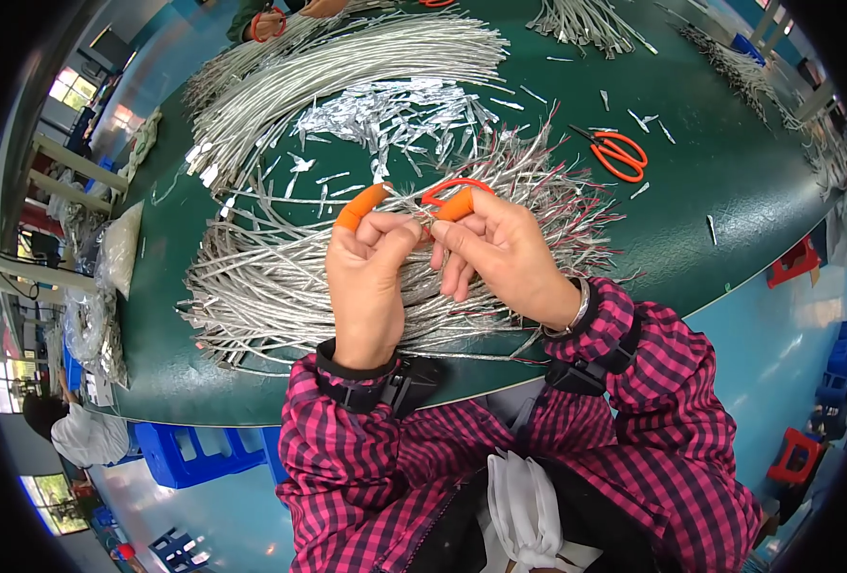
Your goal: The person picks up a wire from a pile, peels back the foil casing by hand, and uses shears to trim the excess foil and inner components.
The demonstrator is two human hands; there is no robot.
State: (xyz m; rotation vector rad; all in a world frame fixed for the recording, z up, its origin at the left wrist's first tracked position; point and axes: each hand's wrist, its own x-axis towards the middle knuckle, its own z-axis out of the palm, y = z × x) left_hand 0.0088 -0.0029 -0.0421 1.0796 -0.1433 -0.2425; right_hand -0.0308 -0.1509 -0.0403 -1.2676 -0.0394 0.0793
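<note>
Both hands meet above the green counter [710, 191], each forefinger capped in an orange finger cot. The left hand [366, 277] and the right hand [500, 253] pinch the same thin silvery cable [414, 218] between them — each grip clenched on it, fingertips nearly touching. Just behind the grip lie orange-handled scissors [447, 188], partly hidden by the right hand. Directly beneath the grip spreads a heap of foil-wrapped cables [252, 286]; beyond it, foil scraps [385, 119] — and, well to the right, a second pair of orange scissors [617, 153].
</note>
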